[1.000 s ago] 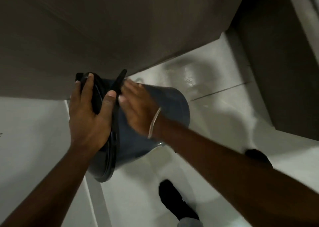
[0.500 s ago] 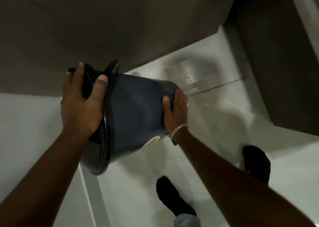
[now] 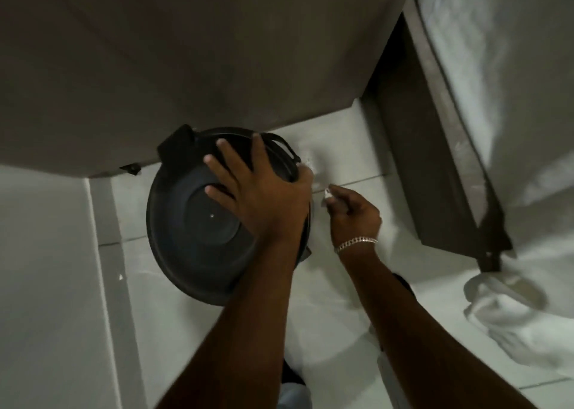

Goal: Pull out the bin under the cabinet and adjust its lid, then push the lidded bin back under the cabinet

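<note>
In the floor's corner by the wall, the left hand (image 3: 264,197) lay spread on the upturned black bucket (image 3: 198,222). The right hand (image 3: 354,212) pinched a small white scrap (image 3: 326,194). Pressed off-centre, the bucket risked skidding across the glossy tile floor (image 3: 326,315).

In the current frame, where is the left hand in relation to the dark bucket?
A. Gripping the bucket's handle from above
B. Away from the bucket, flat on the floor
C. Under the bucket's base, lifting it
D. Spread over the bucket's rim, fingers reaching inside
D: the left hand lies spread across the rim of the dark bucket, with its fingertips over the open inside, while the right hand is beside the bucket holding something small and white.
</note>
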